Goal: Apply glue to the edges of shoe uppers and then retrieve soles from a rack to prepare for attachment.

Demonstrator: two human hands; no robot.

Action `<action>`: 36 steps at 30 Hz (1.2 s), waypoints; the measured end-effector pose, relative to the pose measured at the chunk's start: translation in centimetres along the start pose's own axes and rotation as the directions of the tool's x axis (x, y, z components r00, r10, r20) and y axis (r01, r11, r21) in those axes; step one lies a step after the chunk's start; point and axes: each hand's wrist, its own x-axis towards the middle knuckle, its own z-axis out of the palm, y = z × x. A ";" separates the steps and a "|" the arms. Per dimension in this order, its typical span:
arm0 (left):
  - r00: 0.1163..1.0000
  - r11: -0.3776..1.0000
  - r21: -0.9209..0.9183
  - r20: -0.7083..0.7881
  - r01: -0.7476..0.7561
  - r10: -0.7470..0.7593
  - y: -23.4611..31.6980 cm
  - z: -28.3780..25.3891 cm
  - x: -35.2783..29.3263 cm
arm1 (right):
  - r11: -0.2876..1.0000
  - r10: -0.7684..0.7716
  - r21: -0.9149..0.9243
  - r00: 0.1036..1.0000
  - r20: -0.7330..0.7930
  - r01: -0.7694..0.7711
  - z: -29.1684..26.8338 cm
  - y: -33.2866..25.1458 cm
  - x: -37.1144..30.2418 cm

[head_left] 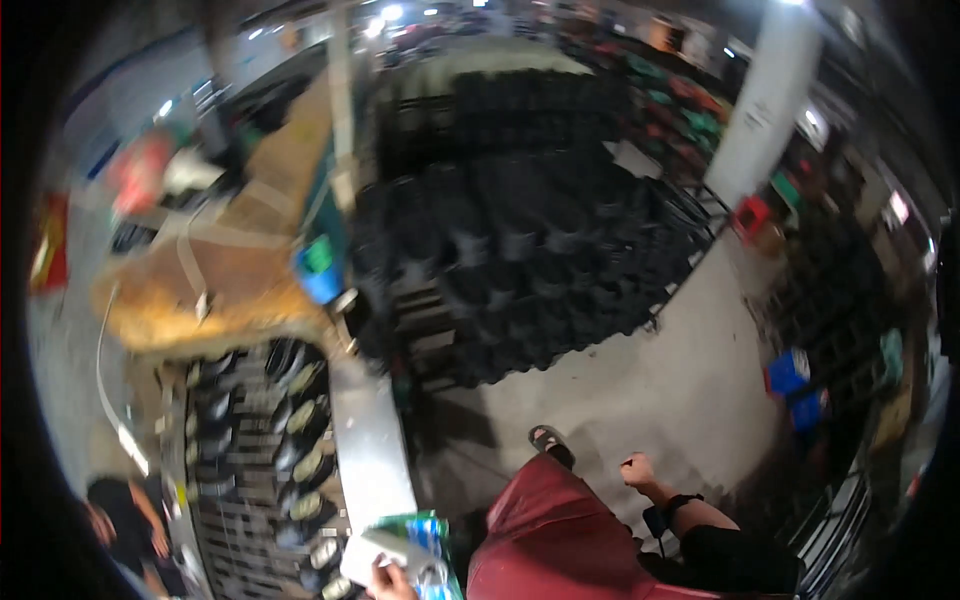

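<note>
At the lower edge my left hand (392,580) has its fingers closed on a pale white object (375,555), whose kind I cannot make out. Right against it is a shiny green and blue plastic packet (428,530). My right hand (637,470) hangs out over the floor, curled into a loose fist, and nothing shows sticking out of it. A dark band (686,499) circles that wrist. Between my two arms spreads a dark red apron (560,535), and a sandalled foot (552,443) shows past its edge.
Racks of dark shoes (530,230) stand ahead. Shoes and pale soles lie on a slatted rack (235,510) at left, beside a metal ledge (372,430) and a worn brown table (230,280). Another person (135,525) is at lower left. Blue crates (795,385) stand at right.
</note>
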 end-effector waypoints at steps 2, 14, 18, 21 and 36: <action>0.925 0.989 0.147 0.379 -0.036 -0.023 8.4 13.6 0.9 | 0.971 0.198 0.106 0.970 0.143 -0.214 -2.8 -0.3 3.7; 0.248 0.486 -0.302 0.577 -0.820 0.778 39.7 68.9 -1.7 | 0.411 0.141 0.904 0.972 -0.187 0.114 -26.0 -21.2 38.4; 0.190 0.177 0.069 0.435 -0.982 0.880 46.7 75.1 -0.2 | 0.288 0.101 0.957 0.995 0.011 -0.039 -28.4 -28.1 43.8; 0.334 0.179 0.316 0.550 -0.932 0.765 49.5 76.6 1.7 | 0.228 0.298 0.970 0.955 0.014 -0.085 -28.9 -30.4 44.4; 0.258 0.007 0.356 0.662 -0.934 0.704 48.4 80.6 6.1 | 0.873 -0.165 0.185 0.632 -0.757 0.450 -33.5 -24.5 49.8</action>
